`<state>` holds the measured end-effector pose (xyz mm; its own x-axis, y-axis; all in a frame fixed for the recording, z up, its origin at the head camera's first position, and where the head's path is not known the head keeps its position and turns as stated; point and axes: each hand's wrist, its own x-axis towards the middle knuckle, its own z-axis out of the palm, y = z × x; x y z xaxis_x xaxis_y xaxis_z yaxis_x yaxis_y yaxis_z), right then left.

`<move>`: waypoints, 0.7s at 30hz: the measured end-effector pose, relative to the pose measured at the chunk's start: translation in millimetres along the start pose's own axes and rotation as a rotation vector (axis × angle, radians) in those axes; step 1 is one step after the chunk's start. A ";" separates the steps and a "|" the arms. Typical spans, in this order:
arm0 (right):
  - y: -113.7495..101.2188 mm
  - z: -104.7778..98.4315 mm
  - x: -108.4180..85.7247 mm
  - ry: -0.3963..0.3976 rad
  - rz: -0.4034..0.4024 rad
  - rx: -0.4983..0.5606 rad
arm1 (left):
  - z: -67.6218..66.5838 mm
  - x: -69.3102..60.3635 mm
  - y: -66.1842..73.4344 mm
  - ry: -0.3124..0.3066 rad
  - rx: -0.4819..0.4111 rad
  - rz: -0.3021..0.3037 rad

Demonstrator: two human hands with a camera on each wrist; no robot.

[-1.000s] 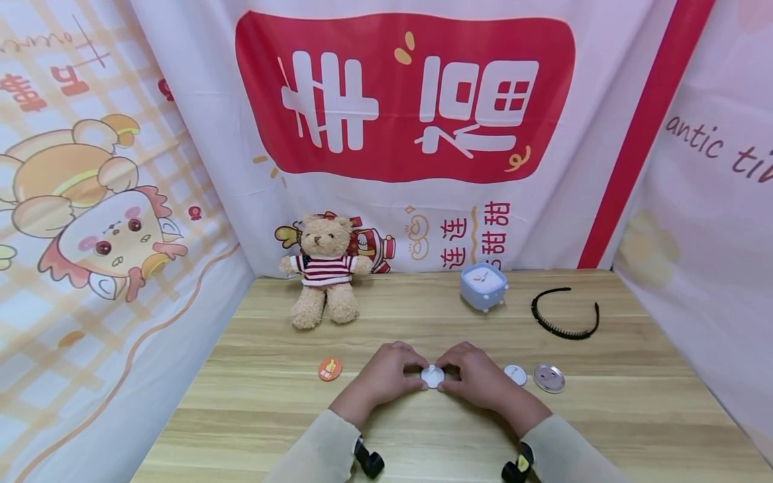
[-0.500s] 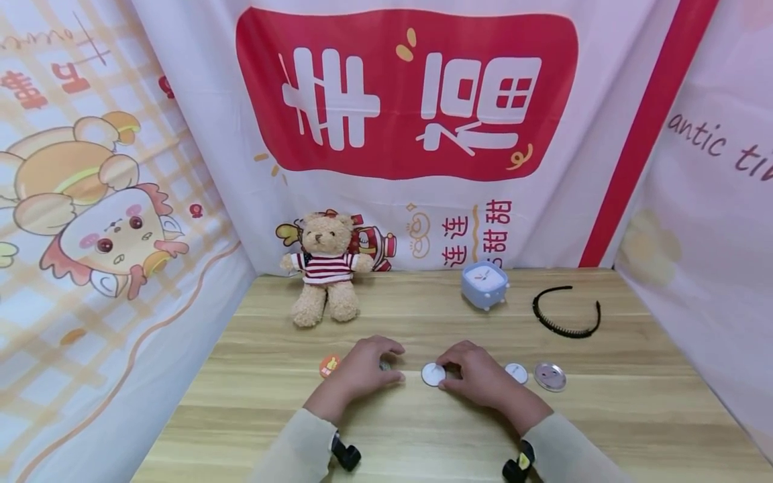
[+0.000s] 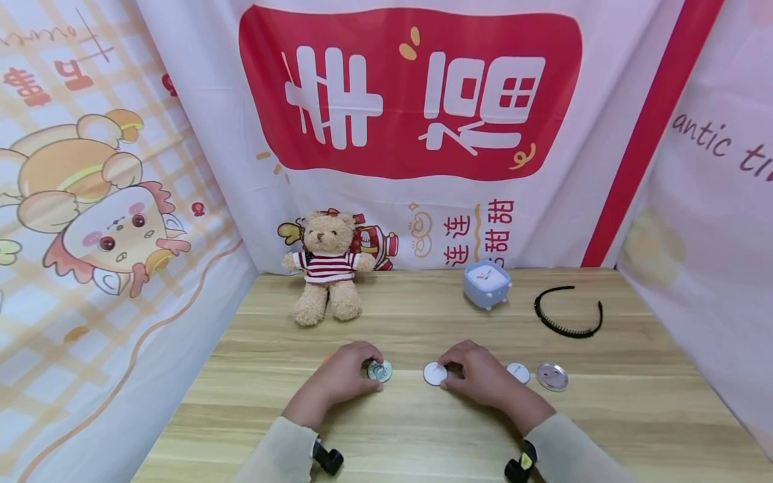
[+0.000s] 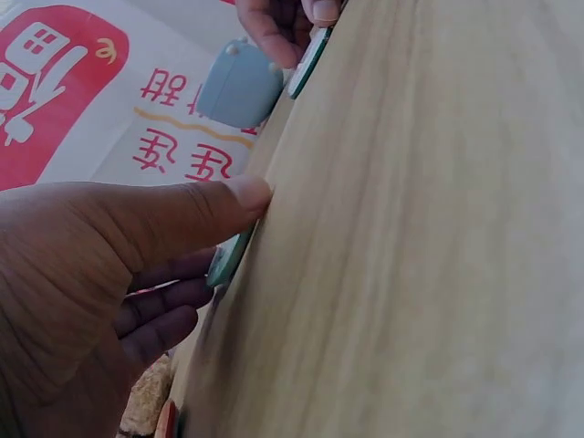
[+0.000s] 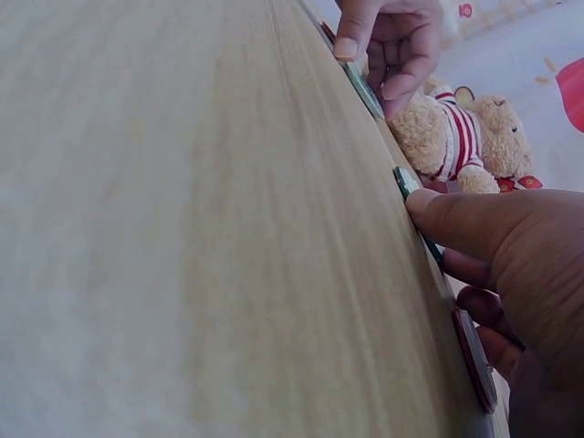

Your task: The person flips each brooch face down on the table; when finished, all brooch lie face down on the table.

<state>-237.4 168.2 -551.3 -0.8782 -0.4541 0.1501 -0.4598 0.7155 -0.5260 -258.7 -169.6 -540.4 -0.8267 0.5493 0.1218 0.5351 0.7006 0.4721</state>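
Observation:
Thumb and fingers of the left hand (image 3: 347, 369) lie about the edge of a round green button badge (image 3: 379, 370) on the table. In the left wrist view, the thumb tip sits at one edge of this badge (image 4: 230, 255) and fingers at the other. A hand's width to the right, the right hand (image 3: 477, 372) pinches the near-right edge of a white round badge (image 3: 434, 373), which lies flat. The right wrist view shows the thumb pressing on the white badge (image 5: 405, 180). Behind the left hand, an orange badge (image 3: 328, 359) is mostly hidden.
Right of the right hand lie another white badge (image 3: 518, 373) and a silver-backed badge (image 3: 552, 377). A teddy bear (image 3: 328, 268), a blue clock (image 3: 486, 285) and a black headband (image 3: 568, 331) stand or lie toward the back. Printed cloth hangs around the wooden table (image 3: 423, 443).
The left hand has let go of the white badge, moved left and closed around the green badge. The right hand has stayed at the white badge.

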 end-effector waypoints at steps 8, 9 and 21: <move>2.0 1.6 1.0 -0.004 -0.005 -0.001 | -3.7 -0.8 -6.8 -0.018 0.003 -0.032; 1.9 1.4 1.3 -0.005 -0.002 0.000 | -3.7 -0.7 -7.1 -0.020 0.006 -0.033; 0.0 1.0 1.6 -0.015 0.023 -0.001 | 3.1 4.5 4.4 -0.021 0.002 0.010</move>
<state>-238.7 167.0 -552.0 -0.8866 -0.4454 0.1249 -0.4393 0.7262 -0.5287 -259.5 -162.6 -540.5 -0.8175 0.5657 0.1079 0.5436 0.6961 0.4690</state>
